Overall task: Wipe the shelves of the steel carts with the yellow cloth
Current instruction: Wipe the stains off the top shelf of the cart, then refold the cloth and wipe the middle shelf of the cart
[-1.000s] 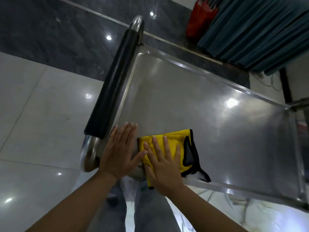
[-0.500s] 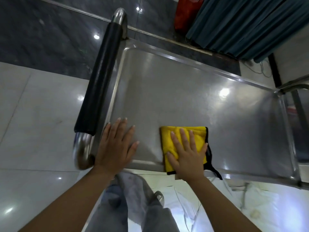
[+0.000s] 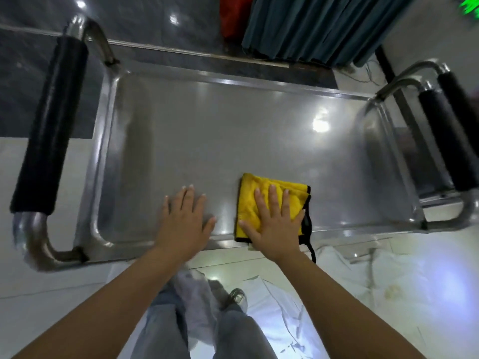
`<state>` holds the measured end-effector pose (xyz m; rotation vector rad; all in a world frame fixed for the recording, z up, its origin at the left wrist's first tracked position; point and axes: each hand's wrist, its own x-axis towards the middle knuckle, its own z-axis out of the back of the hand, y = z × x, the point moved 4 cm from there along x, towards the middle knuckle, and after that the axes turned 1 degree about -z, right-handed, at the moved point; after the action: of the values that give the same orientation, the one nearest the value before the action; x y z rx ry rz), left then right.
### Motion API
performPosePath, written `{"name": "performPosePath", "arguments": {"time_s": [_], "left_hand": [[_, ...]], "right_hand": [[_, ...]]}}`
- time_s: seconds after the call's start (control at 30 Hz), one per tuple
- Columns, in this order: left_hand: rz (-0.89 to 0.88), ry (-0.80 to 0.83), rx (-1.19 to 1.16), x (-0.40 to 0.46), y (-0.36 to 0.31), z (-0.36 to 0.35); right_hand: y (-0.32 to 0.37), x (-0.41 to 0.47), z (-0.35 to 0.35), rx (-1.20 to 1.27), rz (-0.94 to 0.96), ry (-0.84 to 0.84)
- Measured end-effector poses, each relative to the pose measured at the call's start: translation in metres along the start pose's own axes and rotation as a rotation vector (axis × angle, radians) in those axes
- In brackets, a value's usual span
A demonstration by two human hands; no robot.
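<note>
The yellow cloth is pressed flat on the near edge of the shelf by the right hand, fingers straight, while the left hand is rested open beside it; the far right part likely gets wiped next.

Clinic-like room: steel cart, curtain

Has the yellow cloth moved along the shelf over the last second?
Yes. The yellow cloth has slid rightward along the shelf's near edge, away from the left black handle.
</note>
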<state>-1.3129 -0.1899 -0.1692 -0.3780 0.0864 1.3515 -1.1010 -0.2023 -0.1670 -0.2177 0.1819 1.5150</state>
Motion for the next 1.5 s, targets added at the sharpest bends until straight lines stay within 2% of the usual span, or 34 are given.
{"name": "performPosePath", "arguments": {"time_s": [0.1,0.17,0.33,0.47,0.6,0.7,0.87,1.0,1.17,1.23,1.37,1.5], "left_hand": [[-0.075,-0.014,0.055,0.011,-0.055,-0.006],[-0.058,-0.03,0.027,0.013,-0.077,-0.01],[-0.014,-0.045,0.131,0.011,-0.085,-0.027],[0.029,-0.059,0.129,0.015,-0.087,-0.027],[0.113,-0.088,0.163,0.016,-0.092,-0.031],[0.169,-0.053,0.151,0.017,-0.096,-0.034],[0.147,-0.002,0.078,0.001,-0.109,-0.034],[0.081,0.09,-0.082,-0.018,-0.117,-0.04],[0.017,0.129,-0.289,-0.035,-0.11,-0.029],[0.038,0.155,-0.381,-0.044,-0.105,-0.017],[0.084,0.145,-0.722,-0.067,-0.105,0.02],[-0.046,0.318,-1.279,-0.104,-0.115,0.063]], "right_hand": [[-0.018,0.0,0.003,-0.008,0.083,-0.018],[-0.038,0.002,0.003,-0.001,0.105,-0.015],[-0.11,-0.001,-0.005,0.003,0.07,-0.002],[-0.16,-0.012,-0.006,0.023,0.13,0.026],[-0.173,-0.023,-0.014,-0.023,0.25,0.031],[-0.172,-0.018,-0.017,-0.1,0.303,0.051],[-0.172,-0.02,-0.012,-0.12,0.332,0.115],[-0.175,-0.031,0.011,0.159,0.306,0.152],[-0.161,-0.054,0.059,0.886,0.156,0.251],[-0.148,-0.069,0.08,1.041,0.134,0.282],[-0.117,-0.109,0.113,1.271,0.106,0.42],[-0.079,-0.143,0.132,1.373,0.126,0.495]]}}
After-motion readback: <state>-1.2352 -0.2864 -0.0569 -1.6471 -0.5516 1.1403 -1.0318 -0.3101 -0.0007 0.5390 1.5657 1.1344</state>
